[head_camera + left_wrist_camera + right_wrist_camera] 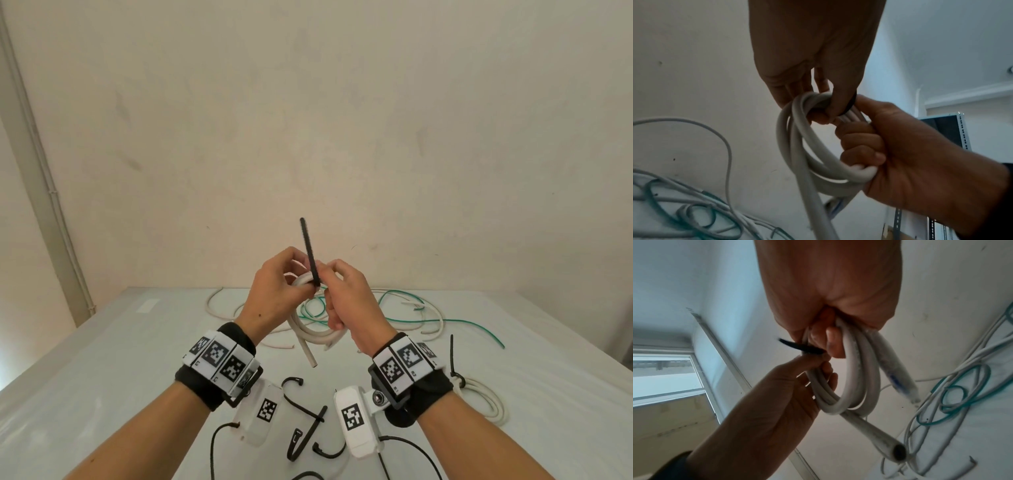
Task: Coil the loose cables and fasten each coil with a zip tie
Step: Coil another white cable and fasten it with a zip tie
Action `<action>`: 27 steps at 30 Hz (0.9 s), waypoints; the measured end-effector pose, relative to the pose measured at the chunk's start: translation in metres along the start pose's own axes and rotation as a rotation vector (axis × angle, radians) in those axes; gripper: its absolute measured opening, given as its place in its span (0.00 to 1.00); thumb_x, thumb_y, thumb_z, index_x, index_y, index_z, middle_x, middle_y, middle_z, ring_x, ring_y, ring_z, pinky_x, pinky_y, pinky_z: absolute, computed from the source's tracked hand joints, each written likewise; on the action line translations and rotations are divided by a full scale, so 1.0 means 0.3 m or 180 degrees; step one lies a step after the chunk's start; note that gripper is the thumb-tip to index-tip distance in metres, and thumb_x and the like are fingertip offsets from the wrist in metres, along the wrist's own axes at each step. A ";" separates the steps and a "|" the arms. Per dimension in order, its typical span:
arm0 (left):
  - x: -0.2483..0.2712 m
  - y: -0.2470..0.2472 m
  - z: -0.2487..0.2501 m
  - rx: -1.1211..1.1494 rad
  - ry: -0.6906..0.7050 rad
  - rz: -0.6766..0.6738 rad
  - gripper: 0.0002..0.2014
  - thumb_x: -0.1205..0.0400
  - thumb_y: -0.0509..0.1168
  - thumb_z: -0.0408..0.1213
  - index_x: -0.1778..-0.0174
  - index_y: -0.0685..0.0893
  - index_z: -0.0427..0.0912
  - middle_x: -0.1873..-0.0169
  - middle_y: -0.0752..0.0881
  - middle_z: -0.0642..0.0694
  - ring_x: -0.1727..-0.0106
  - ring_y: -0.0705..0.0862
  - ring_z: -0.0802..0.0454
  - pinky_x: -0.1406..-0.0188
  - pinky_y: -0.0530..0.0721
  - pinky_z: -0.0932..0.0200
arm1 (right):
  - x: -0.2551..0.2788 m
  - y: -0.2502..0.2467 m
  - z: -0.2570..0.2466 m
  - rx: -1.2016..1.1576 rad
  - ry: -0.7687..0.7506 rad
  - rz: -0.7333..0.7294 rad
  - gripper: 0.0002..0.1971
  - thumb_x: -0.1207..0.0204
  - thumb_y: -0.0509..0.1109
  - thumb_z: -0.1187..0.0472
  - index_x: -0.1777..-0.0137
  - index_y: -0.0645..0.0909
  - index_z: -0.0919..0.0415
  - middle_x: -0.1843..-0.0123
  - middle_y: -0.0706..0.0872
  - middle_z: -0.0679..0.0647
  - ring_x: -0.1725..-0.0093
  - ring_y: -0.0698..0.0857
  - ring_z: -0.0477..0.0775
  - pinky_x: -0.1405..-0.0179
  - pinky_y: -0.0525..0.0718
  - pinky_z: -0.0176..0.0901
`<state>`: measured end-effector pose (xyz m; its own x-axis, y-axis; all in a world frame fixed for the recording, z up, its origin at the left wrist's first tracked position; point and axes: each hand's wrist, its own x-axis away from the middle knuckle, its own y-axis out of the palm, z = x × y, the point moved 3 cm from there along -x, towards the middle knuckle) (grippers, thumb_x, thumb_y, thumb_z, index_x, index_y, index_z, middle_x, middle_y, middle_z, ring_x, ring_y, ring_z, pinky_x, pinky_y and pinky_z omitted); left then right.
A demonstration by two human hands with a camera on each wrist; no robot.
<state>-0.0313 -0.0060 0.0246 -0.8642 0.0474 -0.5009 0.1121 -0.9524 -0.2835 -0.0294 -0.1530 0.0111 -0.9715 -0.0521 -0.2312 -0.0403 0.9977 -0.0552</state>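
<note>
Above the table I hold a coil of thick white cable [317, 337] [795, 146] [857, 386] between both hands. My right hand [330, 284] [859, 142] [830, 337] grips its bundled turns in curled fingers. A black zip tie [309, 250] [850, 106] [797, 346] loops around the top of the coil, its tail sticking up. My left hand [305, 274] [824, 104] [818, 363] pinches the tie against the coil. One cut cable end hangs down toward the table.
Loose white cables [404, 308] and a green cable [462, 322] sprawl across the back of the white table [102, 377]. A tied white coil [486, 401] lies at the right. Several spare black zip ties [308, 411] lie near the front edge.
</note>
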 end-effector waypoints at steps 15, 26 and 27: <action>0.022 -0.042 0.021 0.0923 -0.0386 -0.0279 0.12 0.11 0.67 0.39 0.47 0.94 0.36 0.48 0.91 0.32 0.53 0.86 0.49 0.53 0.86 0.59 | 0.006 -0.025 0.041 -0.0251 0.0187 0.0314 0.11 0.13 0.67 0.51 0.49 0.81 0.59 0.77 0.65 0.49 0.78 0.63 0.49 0.80 0.63 0.40; 0.018 -0.040 0.003 0.1381 -0.0810 -0.0222 0.13 0.13 0.70 0.35 0.35 0.90 0.36 0.61 0.89 0.42 0.67 0.81 0.57 0.74 0.77 0.66 | 0.014 -0.013 0.023 -0.0533 0.0110 0.0296 0.08 0.13 0.67 0.54 0.48 0.85 0.56 0.75 0.64 0.51 0.79 0.61 0.48 0.80 0.61 0.40; 0.015 -0.043 0.002 0.1463 -0.0810 -0.0002 0.12 0.15 0.72 0.33 0.36 0.90 0.36 0.62 0.90 0.42 0.68 0.82 0.58 0.74 0.79 0.67 | 0.014 -0.010 0.024 -0.0547 0.0107 0.0301 0.09 0.13 0.67 0.53 0.47 0.85 0.57 0.75 0.64 0.51 0.78 0.61 0.48 0.80 0.61 0.41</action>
<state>-0.0370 0.0064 0.0264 -0.9624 0.0278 -0.2702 -0.0659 -0.9889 0.1330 -0.0317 -0.1566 0.0034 -0.9800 0.0408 -0.1947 0.0150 0.9911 0.1324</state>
